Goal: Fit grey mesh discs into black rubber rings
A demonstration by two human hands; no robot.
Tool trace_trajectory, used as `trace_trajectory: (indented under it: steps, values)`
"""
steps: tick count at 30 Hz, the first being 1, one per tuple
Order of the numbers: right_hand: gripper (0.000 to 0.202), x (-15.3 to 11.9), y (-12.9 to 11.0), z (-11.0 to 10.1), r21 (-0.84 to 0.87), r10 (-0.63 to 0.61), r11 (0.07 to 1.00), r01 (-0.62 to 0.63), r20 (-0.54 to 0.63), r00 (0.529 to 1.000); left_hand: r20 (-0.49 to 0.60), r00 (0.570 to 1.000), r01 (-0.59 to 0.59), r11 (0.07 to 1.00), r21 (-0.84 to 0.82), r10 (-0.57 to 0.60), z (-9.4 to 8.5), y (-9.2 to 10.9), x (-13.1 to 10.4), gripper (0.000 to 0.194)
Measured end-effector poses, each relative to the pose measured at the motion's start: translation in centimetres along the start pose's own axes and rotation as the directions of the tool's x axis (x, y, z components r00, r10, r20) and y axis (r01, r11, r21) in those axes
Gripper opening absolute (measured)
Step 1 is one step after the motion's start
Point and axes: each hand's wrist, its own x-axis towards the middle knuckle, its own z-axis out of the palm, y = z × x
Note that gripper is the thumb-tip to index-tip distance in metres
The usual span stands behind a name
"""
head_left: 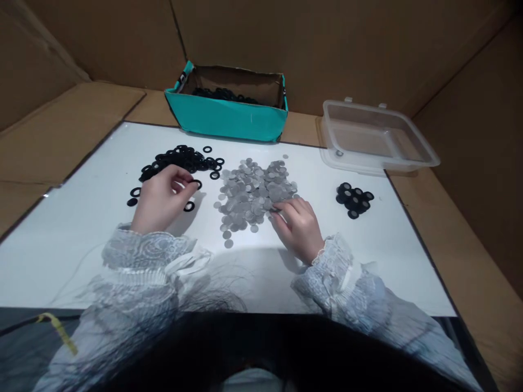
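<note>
The black ring is thin, round and flat-looking, with a wide open centre, dark against the white board. It is at the fingertips of the left hand, which pinches it between thumb and fingers, nearly closed.

Taking that ring as the centre and the far edge as twelve, a loose ring lies near it at seven o'clock, and a heap of black rings spreads around eleven. At three o'clock is a loose pile of grey discs, round, smooth and overlapping. The right hand, at four, has thumb and index finger close together at the pile's near right edge; whether they grip a disc I cannot tell.

Farther off at three sits a cluster of black pieces with grey centres. An open teal box holding black rings stands at one, and a clear plastic container between two and three.
</note>
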Motion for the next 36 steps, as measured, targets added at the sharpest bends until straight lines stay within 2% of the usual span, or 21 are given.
trace_trajectory:
  steps: [2,4,6,8,10,12,14,16,17,20,25,36]
  values:
    - [0.016,0.1,-0.7,-0.2,0.150,0.065,0.986,-0.068,0.024,0.998,0.035,0.993,-0.096,0.960,-0.264,0.110,1.2,1.6,-1.0,0.021]
    - [0.018,0.2,-1.4,-0.4,0.341,0.172,0.918,-0.204,0.122,0.978,0.125,0.963,-0.160,0.879,-0.448,0.239,3.0,3.2,-2.3,0.021]
    - [0.020,0.2,-2.1,-0.5,0.476,0.282,0.799,-0.367,0.242,0.928,0.267,0.919,-0.098,0.824,-0.558,0.291,4.6,4.6,-3.4,0.022]
    - [0.019,0.2,-2.4,-0.5,0.544,0.364,0.680,-0.491,0.331,0.871,0.312,0.890,-0.096,0.805,-0.585,0.333,5.5,5.2,-3.9,0.021]
    - [0.017,0.2,-2.3,-0.5,0.580,0.420,0.586,-0.565,0.379,0.825,0.333,0.878,-0.115,0.827,-0.550,0.343,5.4,4.8,-3.4,0.024]
    - [0.015,0.2,-2.0,-0.6,0.599,0.469,0.522,-0.607,0.393,0.791,0.269,0.913,-0.164,0.879,-0.448,0.307,4.4,3.6,-2.3,0.030]
    - [0.015,0.3,-1.6,-0.6,0.598,0.515,0.488,-0.635,0.390,0.763,0.130,0.962,-0.222,0.965,-0.143,0.240,3.2,2.1,-1.1,0.035]
    - [0.015,0.3,-1.3,-0.7,0.593,0.545,0.473,-0.652,0.384,0.745,0.186,0.968,-0.192,0.972,0.132,0.166,2.0,0.8,-0.2,0.038]
    - [0.016,0.3,-1.2,-0.7,0.591,0.552,0.468,-0.657,0.385,0.739,0.213,0.966,-0.183,0.969,0.168,0.146,1.6,0.4,0.0,0.039]
    - [0.015,0.3,-1.2,-0.7,0.594,0.564,0.456,-0.663,0.384,0.731,0.262,0.957,-0.179,0.964,0.196,0.125,1.2,0.0,0.1,0.039]
    - [0.014,0.4,-1.3,-0.8,0.587,0.579,0.456,-0.669,0.376,0.724,0.276,0.946,-0.219,0.962,0.166,0.168,1.8,0.6,-0.3,0.029]
    - [0.015,0.5,-1.3,-1.0,0.576,0.571,0.479,-0.662,0.369,0.734,0.313,0.934,-0.209,0.973,0.093,0.171,2.4,0.0,0.0,0.017]
